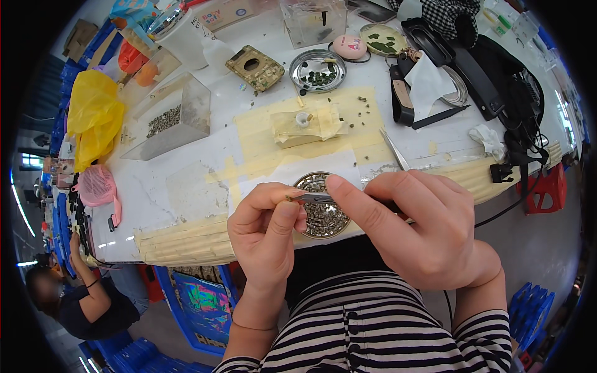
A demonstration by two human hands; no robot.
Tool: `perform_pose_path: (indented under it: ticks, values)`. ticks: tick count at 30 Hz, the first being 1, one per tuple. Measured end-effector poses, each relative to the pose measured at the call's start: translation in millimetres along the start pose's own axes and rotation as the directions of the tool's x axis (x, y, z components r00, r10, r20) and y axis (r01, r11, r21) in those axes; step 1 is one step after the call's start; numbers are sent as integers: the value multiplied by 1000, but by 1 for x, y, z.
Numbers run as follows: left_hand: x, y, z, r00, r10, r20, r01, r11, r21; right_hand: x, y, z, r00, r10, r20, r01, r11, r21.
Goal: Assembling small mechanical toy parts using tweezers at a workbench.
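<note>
My left hand (267, 227) is closed in a pinch on a tiny greenish-gold piece (289, 198), too small to name. My right hand (416, 224) grips dark grey tweezers (317, 198), index finger pressed along them. The tip of the tweezers meets the left fingertips. Beneath both hands sits a round metal dish (341, 231) filled with small metallic parts, partly covered by the fingers. Just beyond it, a tape-wrapped block (292, 133) carries a small white cup (303, 119). A second pair of tweezers (394, 149) lies on the table beyond my right hand.
Farther back are a metal dish of dark green pieces (318, 71), a square block with a hole (255, 68) and a pink round object (349, 47). Left stands a clear bin (193, 109) of small parts. Black straps (519, 93) crowd the right. Another person (93, 298) is at far left.
</note>
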State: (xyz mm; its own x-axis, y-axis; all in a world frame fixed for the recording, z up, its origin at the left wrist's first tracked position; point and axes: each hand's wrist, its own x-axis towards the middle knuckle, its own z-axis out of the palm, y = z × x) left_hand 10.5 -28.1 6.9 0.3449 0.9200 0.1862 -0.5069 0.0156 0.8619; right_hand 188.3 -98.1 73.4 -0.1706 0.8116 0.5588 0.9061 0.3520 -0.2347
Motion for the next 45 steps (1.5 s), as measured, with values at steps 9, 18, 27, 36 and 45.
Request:
perform_pose_path:
  ticks: [9,18,27,36,45]
  values:
    - [1,0,-1,996,89,31,-91,991,99,0,2,1,997,80,10,-80,988,130]
    - [3,-3,-6,995,71,73,-73,997,18,0,2,-1,995,101,-6,-99,985,144]
    - [2,-4,-14,974,-184,130,218,917,-335,-1,3,-1,998,52,-43,-48,994,93]
    - [-2,1,-5,948,318,17,-262,748,610,-3,12,9,989,61,-136,-46,992,114]
    - [9,5,2,872,430,235,-444,492,749,-12,14,11,989,137,-55,-128,982,139]
